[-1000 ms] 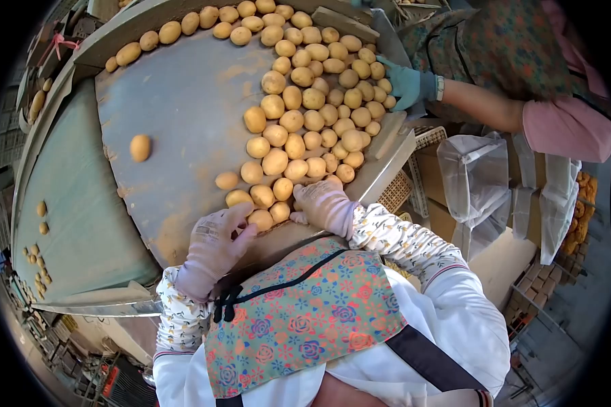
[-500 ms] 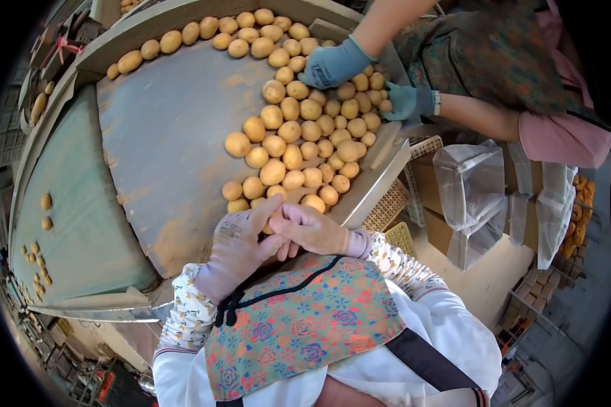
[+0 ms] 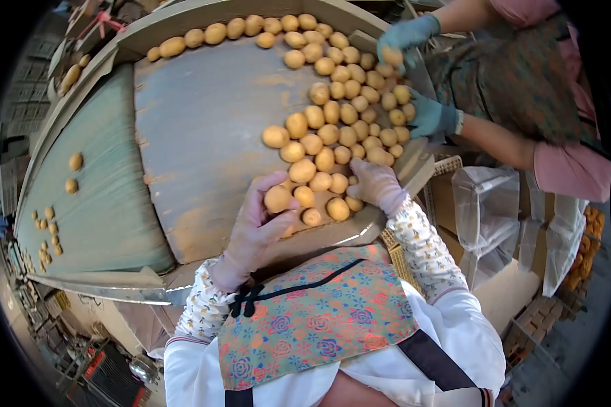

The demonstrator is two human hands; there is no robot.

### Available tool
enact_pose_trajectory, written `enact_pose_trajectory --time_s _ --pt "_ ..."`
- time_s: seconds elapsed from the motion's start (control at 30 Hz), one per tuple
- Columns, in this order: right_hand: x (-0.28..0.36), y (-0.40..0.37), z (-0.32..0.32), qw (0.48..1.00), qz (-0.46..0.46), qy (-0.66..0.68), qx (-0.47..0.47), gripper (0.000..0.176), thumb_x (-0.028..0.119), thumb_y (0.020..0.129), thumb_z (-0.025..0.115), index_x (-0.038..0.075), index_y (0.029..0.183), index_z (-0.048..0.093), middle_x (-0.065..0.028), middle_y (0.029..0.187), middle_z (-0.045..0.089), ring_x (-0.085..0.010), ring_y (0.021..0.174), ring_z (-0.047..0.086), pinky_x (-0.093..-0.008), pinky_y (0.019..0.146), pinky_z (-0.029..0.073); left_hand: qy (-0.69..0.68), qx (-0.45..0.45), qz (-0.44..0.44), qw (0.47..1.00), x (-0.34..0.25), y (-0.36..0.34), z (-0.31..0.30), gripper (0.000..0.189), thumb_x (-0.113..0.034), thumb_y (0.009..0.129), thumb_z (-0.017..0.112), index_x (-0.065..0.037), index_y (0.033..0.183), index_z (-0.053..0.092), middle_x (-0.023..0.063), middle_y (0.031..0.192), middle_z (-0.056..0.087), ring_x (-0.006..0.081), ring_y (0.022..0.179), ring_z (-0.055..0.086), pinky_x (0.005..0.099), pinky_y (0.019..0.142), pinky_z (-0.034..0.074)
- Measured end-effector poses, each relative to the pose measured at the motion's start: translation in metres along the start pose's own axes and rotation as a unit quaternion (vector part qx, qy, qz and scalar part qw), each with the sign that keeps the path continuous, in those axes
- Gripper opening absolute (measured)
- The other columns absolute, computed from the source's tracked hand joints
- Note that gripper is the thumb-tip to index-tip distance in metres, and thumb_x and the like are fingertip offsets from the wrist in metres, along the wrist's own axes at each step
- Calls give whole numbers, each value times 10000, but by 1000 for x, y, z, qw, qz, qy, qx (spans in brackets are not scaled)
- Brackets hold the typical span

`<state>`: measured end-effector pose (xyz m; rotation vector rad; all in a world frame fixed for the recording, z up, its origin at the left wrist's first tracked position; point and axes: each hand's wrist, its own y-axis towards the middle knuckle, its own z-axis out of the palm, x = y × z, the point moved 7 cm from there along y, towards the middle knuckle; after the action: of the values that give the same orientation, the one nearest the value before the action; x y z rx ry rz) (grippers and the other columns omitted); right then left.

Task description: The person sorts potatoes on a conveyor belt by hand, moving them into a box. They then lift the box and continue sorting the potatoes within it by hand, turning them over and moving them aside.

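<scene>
Many round, yellow-brown potatoes [image 3: 324, 160] lie in a loose group on the grey metal table [image 3: 217, 122]. My left hand [image 3: 254, 220], in a thin pale glove, is closed around one potato [image 3: 277, 199] at the near left edge of the group. At the group's near right side, my right hand [image 3: 377, 183], gloved too, reaches among the potatoes with its thumb and fingers spread. Its fingertips are beside a few small potatoes, and it holds none that I can see.
Across the table a co-worker's blue-gloved hands [image 3: 428, 112] handle potatoes. More potatoes come on a green belt [image 3: 91, 183] at left. A raised metal rim [image 3: 343, 234] runs along the near edge. Cartons with plastic liners [image 3: 485, 217] and yellow crates [image 3: 400, 261] stand at right.
My hands were together at the near edge and have parted, the right one moving right to the potatoes. The co-worker's upper hand has moved right, lifting a potato. The view has shifted slightly.
</scene>
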<state>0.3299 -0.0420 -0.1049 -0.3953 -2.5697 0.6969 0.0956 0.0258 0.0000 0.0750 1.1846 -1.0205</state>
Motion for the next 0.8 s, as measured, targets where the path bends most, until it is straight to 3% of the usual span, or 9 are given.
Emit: enact_pose_trajectory --time_s 0.13,0.23,0.27,0.33,0.47,0.6,0.67,0.73,0.8 --pt "6 -16 -5 996 10 2 -88 372 322 813 721 43 986 546 -163 846 687 -336 846 692 -429 774 534 3 -19 -36 999 -7 -4 -1 594 -59 967 610 -134 1507 376 44 1192 619 110 1067 585 288 952 472" --pt "6 -31 -34 952 40 255 -166 314 264 827 739 50 942 540 -93 727 624 -199 690 634 -346 653 506 37 -12 12 999 8 1 -11 570 -85 978 604 -107 1505 385 69 1251 600 130 1107 583 307 973 475" --pt "6 -30 -26 876 23 469 -109 282 207 831 756 56 901 529 -18 692 554 -80 636 528 -273 567 439 347 -22 122 930 0 3 -21 582 -146 987 615 -77 1512 374 96 1282 583 153 1136 577 315 980 477" --pt "35 -34 -31 859 -45 495 -122 268 172 834 757 49 943 547 8 735 574 -50 628 528 -249 547 430 520 -72 323 788 -13 -9 -14 599 -190 986 620 -63 1514 368 113 1272 586 163 1120 583 320 962 485" --pt "162 -58 -51 854 -314 388 -147 337 58 804 738 19 1106 592 -71 874 657 -138 740 628 -282 646 514 229 -66 55 970 -4 -28 -19 568 -261 973 643 -36 1457 448 150 1269 605 184 1079 616 327 912 510" --pt "233 -69 -47 820 -460 337 -49 523 22 783 729 -12 1282 577 -126 1017 668 -236 854 659 -330 755 531 253 -202 95 942 -18 -88 -59 428 -228 936 689 -29 1302 593 81 1141 681 167 1032 641 309 872 522" --pt "240 -74 -44 824 -471 315 -11 556 19 789 730 -42 1315 559 -128 1036 671 -242 864 657 -340 782 534 211 -296 279 889 -43 -161 -97 219 -124 916 664 -40 1118 647 109 982 701 147 795 658 293 701 551" --pt "222 -63 -26 842 -443 308 -6 547 1 797 715 -31 1320 562 -123 987 679 -240 855 658 -331 769 536 98 -558 339 751 -28 -258 -133 93 -105 972 557 -39 937 613 106 899 688 92 665 575 232 588 471" --pt "205 -57 -11 867 -395 302 -17 525 -7 802 707 -12 1311 579 -123 946 683 -235 865 664 -319 756 538 159 -636 303 691 34 -314 -175 71 -137 988 588 -71 991 612 59 877 670 63 602 516 201 517 413"
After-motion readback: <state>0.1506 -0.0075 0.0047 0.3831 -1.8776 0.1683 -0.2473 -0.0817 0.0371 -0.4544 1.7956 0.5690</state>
